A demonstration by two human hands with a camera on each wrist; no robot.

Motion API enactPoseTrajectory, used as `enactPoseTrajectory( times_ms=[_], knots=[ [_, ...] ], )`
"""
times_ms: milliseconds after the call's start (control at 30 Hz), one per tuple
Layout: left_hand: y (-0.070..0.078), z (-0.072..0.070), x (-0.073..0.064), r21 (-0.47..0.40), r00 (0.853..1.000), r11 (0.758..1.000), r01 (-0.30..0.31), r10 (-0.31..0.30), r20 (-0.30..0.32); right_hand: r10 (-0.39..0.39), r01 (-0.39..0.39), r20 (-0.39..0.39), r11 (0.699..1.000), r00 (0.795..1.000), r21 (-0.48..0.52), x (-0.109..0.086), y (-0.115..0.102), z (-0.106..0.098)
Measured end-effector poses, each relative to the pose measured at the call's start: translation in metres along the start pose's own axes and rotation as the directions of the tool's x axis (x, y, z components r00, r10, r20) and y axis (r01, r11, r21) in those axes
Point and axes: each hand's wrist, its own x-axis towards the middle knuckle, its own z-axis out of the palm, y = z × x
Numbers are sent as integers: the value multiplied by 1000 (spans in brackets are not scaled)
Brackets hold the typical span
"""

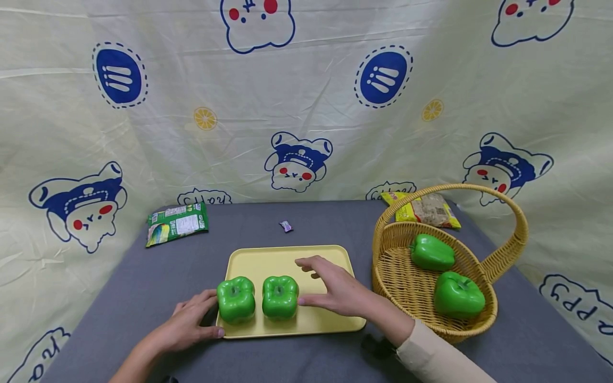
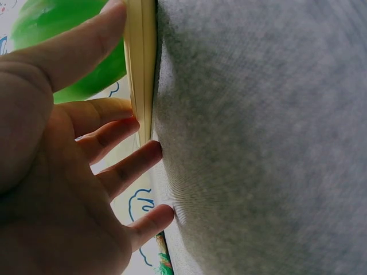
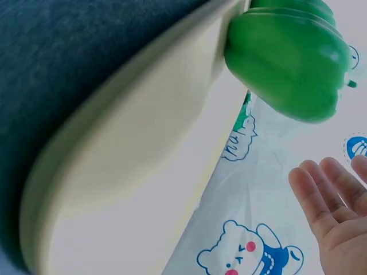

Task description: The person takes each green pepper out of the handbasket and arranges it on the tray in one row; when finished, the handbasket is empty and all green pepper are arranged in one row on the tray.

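Two green bell peppers stand upright on a yellow tray (image 1: 328,321): the left pepper (image 1: 236,301) by the tray's left edge, the right pepper (image 1: 280,298) near its middle. My left hand (image 1: 190,318) is at the tray's left edge with fingers spread. In the left wrist view its thumb and fingertips lie along the tray's side (image 2: 140,63). Over the tray, my right hand (image 1: 337,287) has its fingers extended, thumb tip right beside the right pepper. Nothing is in its palm, and the right wrist view shows its fingers (image 3: 330,192) apart from the pepper (image 3: 287,63).
To the right stands a wicker basket (image 1: 397,300) with a tall handle, holding two more green peppers (image 1: 458,296). A green packet (image 1: 178,223) lies back left, a small purple wrapper (image 1: 286,226) back centre, and a yellow bag (image 1: 426,210) behind the basket. A printed curtain hangs behind.
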Motion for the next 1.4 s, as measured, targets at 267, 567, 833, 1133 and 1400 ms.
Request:
enactPoseTrajectory(
  times_ms=[267,567,833,1133,1400],
  knots=[
    [0,0,1,-11,1000,1000,16,-16,13,5,-7,-42,999,999,-49,-12,-2,-13],
    [1,-1,1,-21,999,999,26,-26,19,-2,-10,-94,992,996,-129,-27,-2,-28],
    [1,-1,1,-25,999,999,33,-33,28,9,-31,-124,983,992,-179,-42,4,-43],
    [0,-1,1,-26,999,999,26,-25,34,30,-66,-166,974,986,-218,-59,12,-57],
    [0,-1,1,-25,999,999,32,-31,32,61,-110,-188,958,980,-265,-71,20,-68]
  ],
)
